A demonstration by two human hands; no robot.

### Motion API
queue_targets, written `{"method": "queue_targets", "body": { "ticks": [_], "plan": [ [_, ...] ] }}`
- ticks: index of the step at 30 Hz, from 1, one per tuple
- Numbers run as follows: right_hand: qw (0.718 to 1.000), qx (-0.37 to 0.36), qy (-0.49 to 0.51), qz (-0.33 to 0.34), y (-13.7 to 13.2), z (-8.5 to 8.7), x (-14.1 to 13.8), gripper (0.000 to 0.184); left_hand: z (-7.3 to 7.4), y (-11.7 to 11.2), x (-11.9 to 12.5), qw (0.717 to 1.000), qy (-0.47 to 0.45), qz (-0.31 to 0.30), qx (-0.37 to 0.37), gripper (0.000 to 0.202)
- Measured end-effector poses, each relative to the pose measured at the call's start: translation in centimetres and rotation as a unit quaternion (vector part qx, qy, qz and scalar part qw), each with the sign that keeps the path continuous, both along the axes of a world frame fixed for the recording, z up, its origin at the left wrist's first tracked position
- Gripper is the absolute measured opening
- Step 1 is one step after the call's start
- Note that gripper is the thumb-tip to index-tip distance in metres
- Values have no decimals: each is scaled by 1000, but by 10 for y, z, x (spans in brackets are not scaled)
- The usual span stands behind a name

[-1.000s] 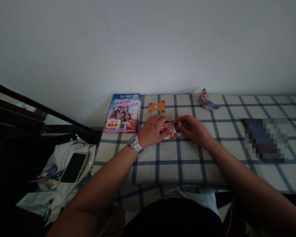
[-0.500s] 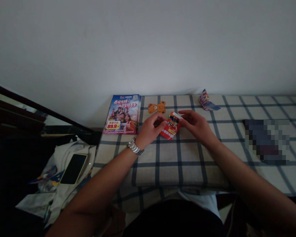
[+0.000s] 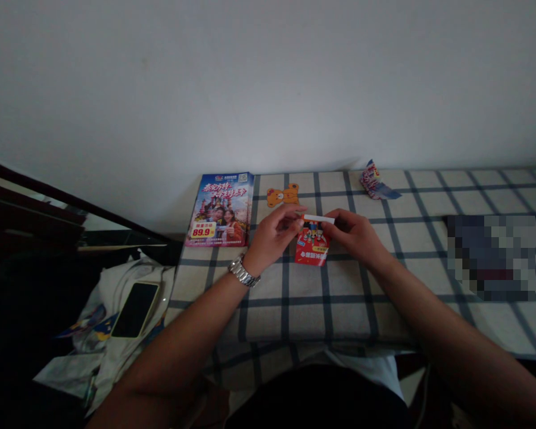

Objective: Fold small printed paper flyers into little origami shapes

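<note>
Between my two hands is a small red printed paper (image 3: 311, 250), its print upside down and a white strip along its far edge. My left hand (image 3: 274, 235), with a metal watch (image 3: 243, 271) on the wrist, pinches the paper's upper left corner. At the upper right corner, the thumb and fingers of my right hand (image 3: 351, 235) close on it. Just beyond my left hand lies a brown bear cutout (image 3: 283, 195). To its left is a stack of blue and pink flyers (image 3: 221, 208).
A checked cloth (image 3: 268, 316) covers the table, which meets a white wall. A crumpled printed paper (image 3: 379, 183) rests at the back. On the right is a dark pixelated item (image 3: 486, 256). Left of the table, a phone (image 3: 136, 310) lies on a white bag (image 3: 107, 286).
The red paper has turned from slanted to nearly straight, and its white far edge now shows wider between my hands. Both hands still grip it.
</note>
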State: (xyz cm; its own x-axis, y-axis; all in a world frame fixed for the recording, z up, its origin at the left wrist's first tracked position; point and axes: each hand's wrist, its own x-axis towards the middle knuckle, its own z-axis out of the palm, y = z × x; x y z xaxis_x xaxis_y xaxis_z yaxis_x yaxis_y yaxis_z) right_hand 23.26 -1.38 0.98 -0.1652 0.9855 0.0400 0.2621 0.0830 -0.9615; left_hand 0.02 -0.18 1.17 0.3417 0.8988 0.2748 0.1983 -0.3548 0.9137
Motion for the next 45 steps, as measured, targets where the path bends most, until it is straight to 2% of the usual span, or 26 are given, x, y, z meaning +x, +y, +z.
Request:
{"method": "queue_targets", "body": {
  "ticks": [3, 12, 29, 36, 45],
  "plan": [
    [1000, -16, 22, 14, -3, 2, -1, 34, 2, 0, 0, 1000, 6, 5, 14, 19],
    [996, -33, 78, -23, -10, 1, -1, 34, -2, 0, 0, 999, -42, 13, 7, 16],
    [997, -13, 60, -52, -13, 7, -1, 34, 1, -3, 2, 999, -52, 10, 7, 16],
    [998, -31, 61, -11, -14, 6, -1, 31, 2, -4, 2, 999, -35, 17, 17, 15],
    [999, -20, 42, -20, -15, 6, -2, 33, 3, -5, 3, 999, -51, 3, 5, 17]
  ]
}}
